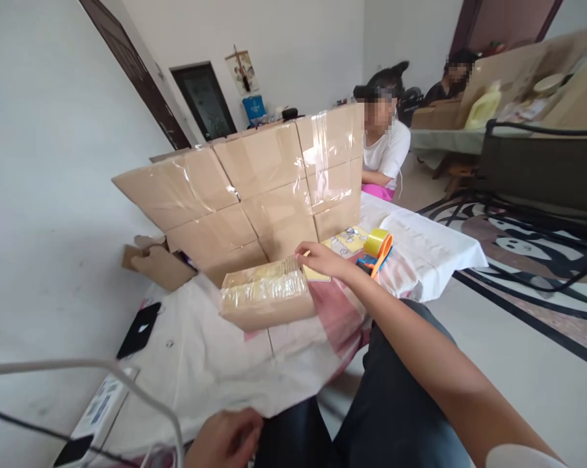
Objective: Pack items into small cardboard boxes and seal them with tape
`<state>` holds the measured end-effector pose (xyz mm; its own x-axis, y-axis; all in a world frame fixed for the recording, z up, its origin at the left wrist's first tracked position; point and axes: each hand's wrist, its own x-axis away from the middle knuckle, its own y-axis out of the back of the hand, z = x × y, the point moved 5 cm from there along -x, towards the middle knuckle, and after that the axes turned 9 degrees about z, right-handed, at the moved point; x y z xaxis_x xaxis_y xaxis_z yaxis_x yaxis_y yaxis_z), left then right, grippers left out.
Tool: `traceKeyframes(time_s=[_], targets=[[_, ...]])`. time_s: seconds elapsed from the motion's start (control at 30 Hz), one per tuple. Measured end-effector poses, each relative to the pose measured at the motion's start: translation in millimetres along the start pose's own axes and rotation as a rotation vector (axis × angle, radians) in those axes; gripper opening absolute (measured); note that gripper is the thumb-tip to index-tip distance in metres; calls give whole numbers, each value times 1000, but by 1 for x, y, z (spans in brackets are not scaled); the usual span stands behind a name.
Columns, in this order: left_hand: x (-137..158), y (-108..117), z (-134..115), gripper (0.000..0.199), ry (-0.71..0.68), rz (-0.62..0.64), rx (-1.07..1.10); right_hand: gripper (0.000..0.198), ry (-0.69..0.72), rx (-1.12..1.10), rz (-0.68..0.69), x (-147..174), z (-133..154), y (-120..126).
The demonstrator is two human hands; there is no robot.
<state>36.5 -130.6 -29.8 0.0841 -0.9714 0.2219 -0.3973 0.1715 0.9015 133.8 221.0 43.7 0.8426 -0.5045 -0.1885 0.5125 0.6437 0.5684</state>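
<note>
A small cardboard box (pixel 266 296) wrapped in clear tape lies on the cloth-covered table (pixel 190 348) in front of me. At its right upper corner, the bent fingers of my right hand (pixel 320 259) grip the edge. My left hand (pixel 225 439) is low by my left thigh, its fingers curled in, with nothing seen in them. Right of the box rests an orange tape dispenser (pixel 383 250) with a roll of yellowish tape (pixel 376 242). Beneath my right hand, part of a yellow printed sheet (pixel 317 268) shows.
A tall taped cardboard panel (pixel 268 188) stands behind the box. Torn cardboard (pixel 161 263) and a black phone-like object (pixel 140 330) lie left. A pale cable (pixel 147 400) arches at lower left. One person (pixel 388 153) sits beyond the panel, another (pixel 442 91) farther back.
</note>
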Motion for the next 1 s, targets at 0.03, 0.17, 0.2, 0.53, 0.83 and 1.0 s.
traceKeyframes(time_s=[0.03, 0.17, 0.2, 0.53, 0.83, 1.0], targets=[[0, 2, -6, 23, -34, 19, 42, 15, 2, 6, -11, 3, 1, 1], [-12, 45, -40, 26, -196, -226, 99, 16, 8, 24, 5, 17, 7, 0], [-17, 59, -47, 26, -223, -318, 44, 17, 12, 36, 17, 20, 8, -1], [-119, 89, -19, 63, -51, -415, -418, 76, 85, 21, 227, 49, -2, -5], [-115, 77, -18, 48, -62, -561, -415, 127, 222, -90, 266, 64, -19, -41], [-111, 72, -11, 43, -103, -575, -415, 139, 295, -98, 189, 73, -15, -45]])
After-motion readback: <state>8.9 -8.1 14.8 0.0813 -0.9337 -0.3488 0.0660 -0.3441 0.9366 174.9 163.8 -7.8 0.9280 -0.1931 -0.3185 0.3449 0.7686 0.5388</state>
